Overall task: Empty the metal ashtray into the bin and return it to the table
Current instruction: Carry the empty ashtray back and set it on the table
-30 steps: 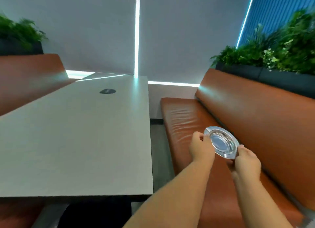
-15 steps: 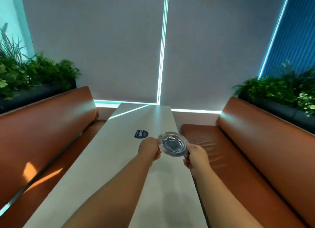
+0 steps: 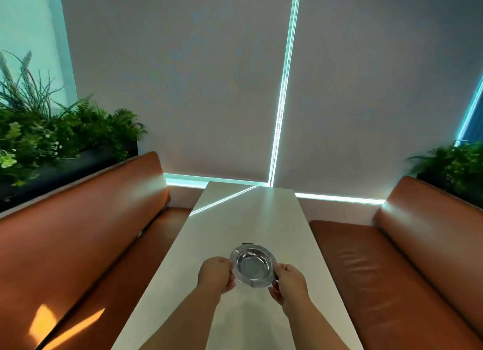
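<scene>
Head view: both hands' fingers [image 3: 231, 264] clamped on ashtray [image 3: 253, 265], now lower over table [image 3: 261, 219].

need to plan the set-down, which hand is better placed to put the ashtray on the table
Neither clearly: the left hand and right hand each pinch opposite rims of the ashtray, held over the middle of the table. Lowering with both looks easiest.

I hold the ashtray [image 3: 253, 265] by its rim with my left hand [image 3: 216, 274] and right hand [image 3: 290, 283] over the white desk [image 3: 261, 219]; its bowl looks empty, though slightly blurred.
</scene>
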Demonstrator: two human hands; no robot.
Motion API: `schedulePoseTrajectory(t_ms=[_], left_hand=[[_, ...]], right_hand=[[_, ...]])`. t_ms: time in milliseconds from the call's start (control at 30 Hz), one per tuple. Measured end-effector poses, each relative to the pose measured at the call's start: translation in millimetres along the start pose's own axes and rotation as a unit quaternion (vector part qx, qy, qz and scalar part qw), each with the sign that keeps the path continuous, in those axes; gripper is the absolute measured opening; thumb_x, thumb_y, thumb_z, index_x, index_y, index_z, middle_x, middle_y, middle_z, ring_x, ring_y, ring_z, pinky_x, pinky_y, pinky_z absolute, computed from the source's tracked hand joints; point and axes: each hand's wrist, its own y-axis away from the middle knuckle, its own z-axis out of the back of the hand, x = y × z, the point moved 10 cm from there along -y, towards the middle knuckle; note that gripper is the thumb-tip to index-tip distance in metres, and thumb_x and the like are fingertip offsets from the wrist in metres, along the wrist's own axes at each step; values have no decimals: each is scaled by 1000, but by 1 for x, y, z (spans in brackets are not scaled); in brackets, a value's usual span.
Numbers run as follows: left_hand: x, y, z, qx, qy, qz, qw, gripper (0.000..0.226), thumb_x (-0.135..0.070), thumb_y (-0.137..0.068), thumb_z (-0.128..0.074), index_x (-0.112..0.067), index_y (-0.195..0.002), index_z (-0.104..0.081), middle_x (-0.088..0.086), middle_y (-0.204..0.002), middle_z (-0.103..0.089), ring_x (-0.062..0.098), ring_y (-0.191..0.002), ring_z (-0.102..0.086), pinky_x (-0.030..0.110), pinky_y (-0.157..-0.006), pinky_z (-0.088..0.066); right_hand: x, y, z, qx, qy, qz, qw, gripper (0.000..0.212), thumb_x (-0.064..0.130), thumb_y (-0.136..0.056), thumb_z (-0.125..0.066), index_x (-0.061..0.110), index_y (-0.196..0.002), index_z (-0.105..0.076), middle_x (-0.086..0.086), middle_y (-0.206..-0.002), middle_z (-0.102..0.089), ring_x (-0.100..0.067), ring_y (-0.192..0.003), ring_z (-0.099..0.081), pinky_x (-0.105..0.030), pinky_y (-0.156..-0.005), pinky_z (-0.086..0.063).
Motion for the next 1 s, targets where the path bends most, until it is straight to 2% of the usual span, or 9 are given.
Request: schedulePoseTrajectory(t_ms=[100,367,500,633,700,767,833,900,1000], left_hand=[[6,-48,-9,-17,7,6,1000,19,3,-81,-53,1,-68,-66,13,-55,-56,23,-47,-49,28,-48,-49],[34,-181,-39,-36,-3,-3,999,25,-2,-86,-56,-13,-65,-66,10,-56,-58,19,-49,-51,29,-52,-50],[53,-224,-43,-42,-50,-33,997,22,-5,-85,-57,-15,-71,-71,4,-49,-58,14,-43,-50,28,-48,-49],[56,-246,-47,-43,-108,-90,989,16,-12,-85,-58,-17,-85,-74,10,-66,-67,23,-62,-58,43,-71,-54],[56,-251,-48,-48,-117,-109,986,17,-14,-86,-57,-15,-91,-73,7,-61,-65,22,-57,-58,37,-64,-52],[56,-253,-49,-60,-142,-128,980,20,-16,-88,-55,-17,-95,-73,0,-54,-61,16,-47,-55,27,-56,-47],[55,-254,-51,-65,-168,-137,974,23,-18,-89,-53,-20,-102,-71,0,-63,-65,12,-45,-55,23,-50,-45],[56,-256,-56,-55,-184,-129,973,27,-19,-90,-52,-22,-112,-67,1,-82,-70,12,-44,-56,21,-50,-47],[56,-259,-63,-33,-225,-130,965,31,-20,-91,-50,-21,-120,-62,3,-99,-70,21,-62,-66,31,-70,-54]], right_hand=[[1,-48,-14,6,8,-3,1000,13,17,-90,-56,5,-89,-62,-11,-76,-61,-19,-63,-55,-30,-56,-51],[-4,-180,-48,8,39,9,999,18,25,-89,-60,8,-85,-61,-13,-83,-63,-23,-71,-58,-29,-55,-51],[-20,-223,-57,6,79,35,996,22,30,-88,-62,8,-88,-62,-12,-79,-63,-24,-64,-59,-33,-56,-50],[-39,-246,-58,-4,109,52,993,19,27,-90,-57,8,-86,-60,-10,-61,-61,-26,-46,-56,-39,-56,-49],[-44,-252,-58,-14,114,60,992,19,26,-91,-55,9,-85,-59,-8,-54,-59,-23,-37,-53,-36,-48,-48],[-43,-255,-57,-30,140,74,987,18,27,-92,-54,11,-85,-60,-4,-52,-59,-14,-30,-51,-26,-37,-45],[-40,-257,-56,-45,157,90,982,17,27,-92,-54,12,-88,-61,-4,-56,-60,-11,-32,-51,-21,-30,-40],[-40,-261,-54,-55,153,91,982,16,26,-93,-53,13,-92,-62,-6,-62,-62,-15,-39,-52,-21,-31,-40],[-41,-264,-52,-58,144,79,985,13,28,-93,-53,17,-91,-61,-5,-59,-62,-15,-40,-53,-23,-36,-43]])
